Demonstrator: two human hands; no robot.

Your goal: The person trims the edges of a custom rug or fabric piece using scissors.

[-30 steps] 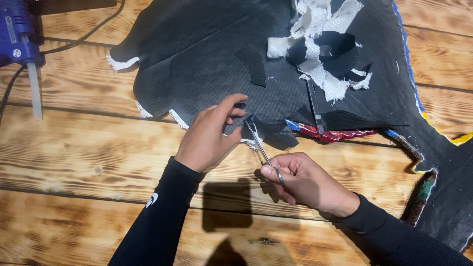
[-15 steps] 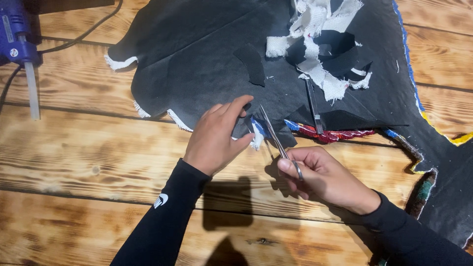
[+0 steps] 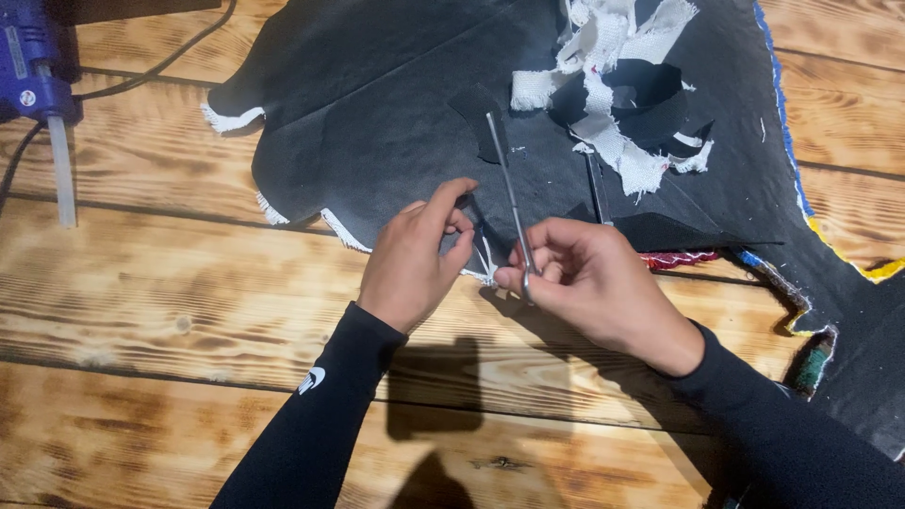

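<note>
Slim silver metal scissors (image 3: 509, 188): gripped in right hand (image 3: 584, 283), blades lying over the large black fabric sheet (image 3: 377, 123) (frayed white edge). Left hand (image 3: 415, 259) pinches the sheet's near edge. Blue glue gun (image 3: 33, 57): far left of sheet.

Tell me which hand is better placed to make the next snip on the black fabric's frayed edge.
Right. The right hand already holds the scissors, blades over the black fabric; the left hand pinches the frayed edge.

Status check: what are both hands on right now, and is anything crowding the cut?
Left hand pinching the black fabric edge. Right hand holding thin scissors, blades pointing up over the fabric. White and black scraps piled beyond, apart from the hands.
</note>
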